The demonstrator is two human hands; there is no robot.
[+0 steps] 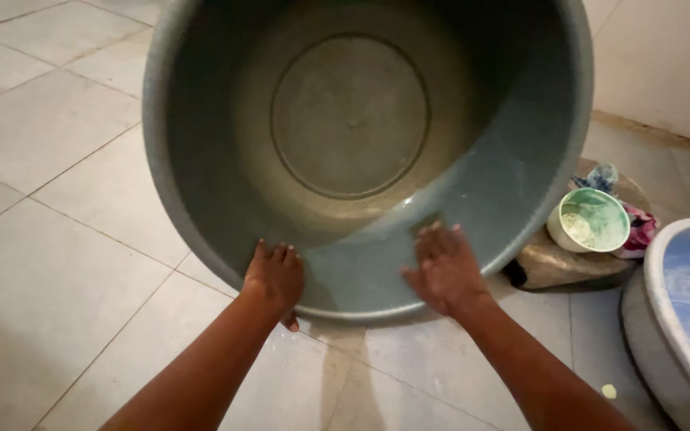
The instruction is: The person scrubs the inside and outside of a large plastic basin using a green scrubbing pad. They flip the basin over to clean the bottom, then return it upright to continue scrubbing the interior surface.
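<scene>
The big grey basin (361, 144) stands tipped up on its edge on the tiled floor (49, 199), its hollow facing the person. The left hand (275, 275) curls over the lower rim, gripping it; the right hand (445, 270) lies flat and open against the inner wall. To the right, near the basin, a small green cup (588, 221) sits on a flat stone (557, 263), with a blue-lined tub (684, 311) beside it.
</scene>
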